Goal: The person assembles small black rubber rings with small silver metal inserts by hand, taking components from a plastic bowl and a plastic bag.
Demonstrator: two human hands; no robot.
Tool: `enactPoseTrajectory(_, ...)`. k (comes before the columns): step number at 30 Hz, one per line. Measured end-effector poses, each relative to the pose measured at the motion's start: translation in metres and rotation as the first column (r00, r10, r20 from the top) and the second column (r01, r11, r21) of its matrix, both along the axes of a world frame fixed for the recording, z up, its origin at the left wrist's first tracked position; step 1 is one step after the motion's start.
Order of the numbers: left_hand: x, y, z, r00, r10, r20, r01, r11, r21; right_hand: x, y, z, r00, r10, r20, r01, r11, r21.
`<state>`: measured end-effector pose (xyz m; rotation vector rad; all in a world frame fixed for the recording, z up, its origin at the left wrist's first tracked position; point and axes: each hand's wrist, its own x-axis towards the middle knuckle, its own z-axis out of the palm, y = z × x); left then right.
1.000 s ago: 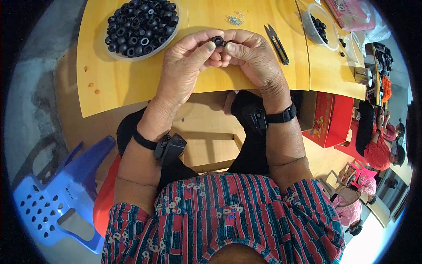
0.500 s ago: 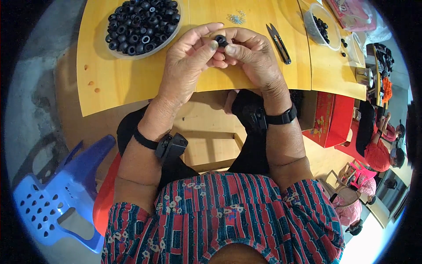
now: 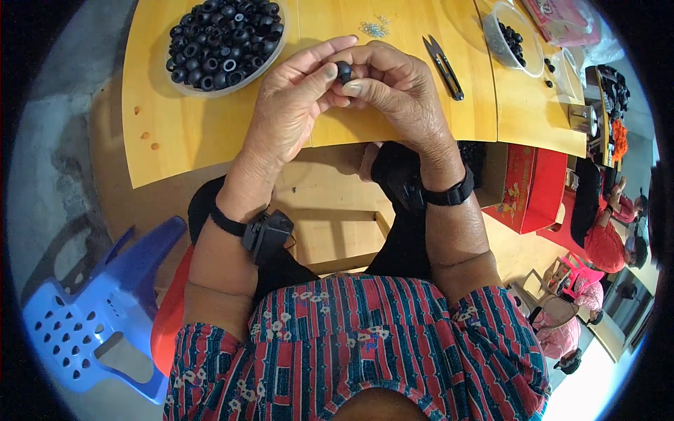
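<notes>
Between the fingertips of both hands sits a small round black part (image 3: 343,71), held above the near part of the yellow table. My left hand (image 3: 298,91) pinches it with the thumb on its near left side. My right hand (image 3: 393,88) grips it from the other side, the thumb just below it. To the left of my hands stands a clear round tub (image 3: 184,89) heaped with black ring-like parts (image 3: 225,42). A little pile of tiny clear beads (image 3: 374,29) lies beyond my hands. Thread snips (image 3: 442,67) with black handles rest to the right.
At the far right of the table (image 3: 463,123) stands a second clear tub (image 3: 497,45) with some black parts, a few more loose beside it. A metal cup (image 3: 582,120) is near the right edge. A red box (image 3: 523,189) stands below. A blue plastic stool (image 3: 105,316) is left. Several people sit at right.
The black part has turned in my fingers: its hole faced up before, and now a smooth rounded side shows. Both hands have shifted slightly left.
</notes>
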<state>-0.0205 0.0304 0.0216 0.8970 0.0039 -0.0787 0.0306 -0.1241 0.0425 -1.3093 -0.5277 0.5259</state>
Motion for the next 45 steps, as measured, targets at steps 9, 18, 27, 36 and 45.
enactPoseTrajectory(9,-0.001,0.001,0.003,1.000,-0.006,0.014,0.006,0.999,0.041,0.000,0.003,-0.003,0.993,-0.014,0.120,0.021,0.998,-0.059)
enactPoseTrajectory(18,-0.001,-0.010,-0.003,0.974,0.044,0.222,-0.120,0.933,0.340,0.003,-0.001,-0.019,0.979,-0.046,0.196,0.066,0.993,-0.098)
enactPoseTrajectory(27,-0.001,-0.010,-0.003,0.957,0.082,0.279,-0.240,0.763,0.601,0.001,-0.001,-0.025,0.983,-0.050,0.179,0.051,0.999,-0.001)
enactPoseTrajectory(36,-0.003,-0.013,0.000,0.954,0.107,0.281,-0.263,0.753,0.603,-0.002,0.002,-0.024,0.979,-0.096,0.180,0.099,0.995,-0.011)
enactPoseTrajectory(45,-0.005,-0.010,0.012,0.978,0.078,0.192,-0.163,0.862,0.479,0.001,-0.003,-0.016,0.999,-0.043,-0.017,0.042,0.999,-0.007)
